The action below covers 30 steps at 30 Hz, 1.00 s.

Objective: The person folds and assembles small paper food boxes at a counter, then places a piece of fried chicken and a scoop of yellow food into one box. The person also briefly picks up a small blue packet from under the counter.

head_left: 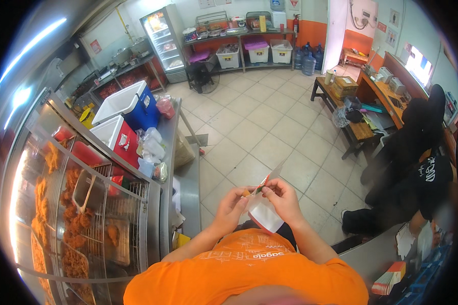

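Observation:
In front of my orange shirt, both hands hold up a thin white paper food carton (pixel 265 212) with red and green print. Its white inner side faces up, and one flap sticks up past my fingers. My left hand (pixel 233 207) pinches the carton's left edge. On the other side, my right hand (pixel 284 201) grips the upper edge between thumb and fingers. Several flat cartons (pixel 389 278) of red, orange and white lie in a stack at the lower right.
At my left is a lit display case with fried chicken (pixel 77 222), racks and a metal tray (pixel 118 241). Past it, a steel counter (pixel 169 152) holds a red cooler (pixel 121 142) and a blue cooler (pixel 132 108). A person in black (pixel 407 178) sits close on the right, by a wooden bench (pixel 359 129).

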### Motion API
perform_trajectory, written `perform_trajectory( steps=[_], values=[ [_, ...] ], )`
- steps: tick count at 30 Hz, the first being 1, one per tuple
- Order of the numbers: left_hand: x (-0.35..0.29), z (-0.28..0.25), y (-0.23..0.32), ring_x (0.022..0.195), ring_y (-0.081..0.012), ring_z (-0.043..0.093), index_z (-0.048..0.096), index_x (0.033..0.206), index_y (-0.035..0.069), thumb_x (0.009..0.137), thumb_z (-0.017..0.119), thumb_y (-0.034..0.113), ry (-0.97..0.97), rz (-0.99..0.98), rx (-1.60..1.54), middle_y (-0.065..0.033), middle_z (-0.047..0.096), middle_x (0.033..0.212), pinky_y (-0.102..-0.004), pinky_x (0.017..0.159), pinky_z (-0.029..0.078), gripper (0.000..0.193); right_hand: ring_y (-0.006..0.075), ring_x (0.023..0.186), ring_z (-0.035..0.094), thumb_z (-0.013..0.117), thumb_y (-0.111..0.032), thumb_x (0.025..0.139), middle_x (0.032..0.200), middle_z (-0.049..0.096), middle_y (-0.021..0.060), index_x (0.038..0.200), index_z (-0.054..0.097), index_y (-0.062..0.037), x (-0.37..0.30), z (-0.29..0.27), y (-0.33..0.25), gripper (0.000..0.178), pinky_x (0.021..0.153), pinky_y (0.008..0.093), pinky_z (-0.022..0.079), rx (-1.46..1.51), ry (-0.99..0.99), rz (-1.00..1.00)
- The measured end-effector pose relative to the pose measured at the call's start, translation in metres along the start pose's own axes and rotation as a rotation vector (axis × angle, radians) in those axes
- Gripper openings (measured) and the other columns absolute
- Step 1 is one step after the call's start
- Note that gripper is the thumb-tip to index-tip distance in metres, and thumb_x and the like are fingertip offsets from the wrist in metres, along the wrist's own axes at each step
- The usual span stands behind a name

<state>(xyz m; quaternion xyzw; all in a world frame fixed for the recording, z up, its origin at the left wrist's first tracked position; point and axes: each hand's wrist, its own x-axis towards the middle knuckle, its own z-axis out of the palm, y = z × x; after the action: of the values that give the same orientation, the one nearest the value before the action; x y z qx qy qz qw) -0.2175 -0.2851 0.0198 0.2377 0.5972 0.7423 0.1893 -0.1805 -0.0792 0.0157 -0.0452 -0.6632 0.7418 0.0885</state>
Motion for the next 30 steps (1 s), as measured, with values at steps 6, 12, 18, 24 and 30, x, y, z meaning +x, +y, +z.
perform_trajectory(
  steps=[6, 12, 18, 24, 30],
  values=[
    [-0.003, -0.001, 0.001, 0.123, -0.0194, 0.059, 0.059, 0.122, 0.002, 0.11, 0.053, 0.01, -0.033, 0.04, -0.032, -0.013, 0.06, 0.143, -0.0348, 0.104, 0.05, 0.016, 0.0083, 0.089, 0.066, 0.071, -0.002, 0.099, 0.099, 0.074, 0.003, 0.106, 0.069, 0.0001, -0.006, -0.006, -0.005, 0.007, 0.079, 0.0257, 0.053, 0.077, -0.013, -0.018],
    [-0.003, 0.007, 0.008, 0.129, -0.0232, 0.059, 0.062, 0.118, 0.001, 0.107, 0.058, 0.008, -0.067, 0.002, -0.022, -0.0144, 0.059, 0.143, -0.0394, 0.11, 0.048, 0.013, 0.0073, 0.084, 0.064, 0.073, -0.003, 0.096, 0.093, 0.074, 0.0007, 0.102, 0.071, -0.0013, -0.009, -0.005, -0.004, 0.007, 0.074, 0.0255, 0.051, -0.014, 0.088, -0.089],
    [0.0, 0.026, -0.001, 0.129, -0.0313, 0.063, 0.065, 0.113, 0.0, 0.098, 0.071, 0.002, 0.122, 0.335, 0.282, -0.0217, 0.064, 0.139, -0.0397, 0.109, 0.049, 0.017, 0.0091, 0.085, 0.066, 0.072, 0.002, 0.094, 0.094, 0.072, 0.0043, 0.102, 0.068, -0.0007, -0.022, 0.019, -0.002, 0.009, 0.074, 0.0262, 0.052, -0.179, 0.221, -0.282],
    [0.007, 0.031, -0.005, 0.12, -0.0345, 0.069, 0.068, 0.114, -0.001, 0.093, 0.074, -0.004, 0.215, 0.509, 0.312, -0.0237, 0.068, 0.133, -0.0393, 0.103, 0.053, 0.022, 0.0138, 0.092, 0.069, 0.069, 0.008, 0.095, 0.106, 0.072, 0.0109, 0.107, 0.062, 0.0023, -0.032, 0.034, 0.002, 0.015, 0.08, 0.0277, 0.057, -0.208, 0.25, -0.505],
    [0.006, 0.039, -0.004, 0.12, -0.0326, 0.068, 0.069, 0.115, -0.003, 0.093, 0.073, -0.004, 0.193, 0.469, 0.309, -0.0224, 0.068, 0.132, -0.0385, 0.104, 0.053, 0.022, 0.0145, 0.095, 0.07, 0.07, 0.009, 0.094, 0.11, 0.073, 0.015, 0.108, 0.06, 0.0022, -0.025, 0.026, 0.013, 0.018, 0.079, 0.0281, 0.057, -0.276, 0.346, -0.645]
  ],
)
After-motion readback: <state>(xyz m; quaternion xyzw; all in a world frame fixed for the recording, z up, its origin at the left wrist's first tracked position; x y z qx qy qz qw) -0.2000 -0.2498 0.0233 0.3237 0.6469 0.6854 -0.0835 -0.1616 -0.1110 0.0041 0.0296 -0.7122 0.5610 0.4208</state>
